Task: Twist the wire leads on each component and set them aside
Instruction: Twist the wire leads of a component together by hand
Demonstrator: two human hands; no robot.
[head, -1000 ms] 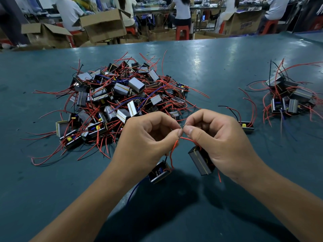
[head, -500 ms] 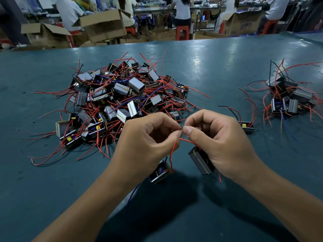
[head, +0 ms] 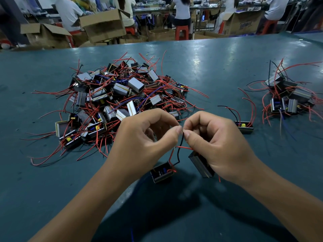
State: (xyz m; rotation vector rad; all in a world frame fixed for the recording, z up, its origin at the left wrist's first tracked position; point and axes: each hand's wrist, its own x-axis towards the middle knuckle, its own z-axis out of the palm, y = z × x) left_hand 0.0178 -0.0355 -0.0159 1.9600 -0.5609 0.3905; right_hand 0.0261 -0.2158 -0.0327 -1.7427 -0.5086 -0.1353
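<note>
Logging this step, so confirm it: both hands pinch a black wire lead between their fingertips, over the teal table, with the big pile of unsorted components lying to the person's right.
One detail is wrong. The head view shows the big pile of grey box-shaped components with red wire leads lying to the person's left, not right. The rest stands: the left hand and right hand pinch the thin black wire lead over the teal table.

A wide teal table [head: 218,55] gleams under overhead light. Beyond it stand open cardboard boxes [head: 103,27], red stools [head: 181,32] and, blurred, seated workers [head: 181,11] at what seems a long bench [head: 157,9].
</note>
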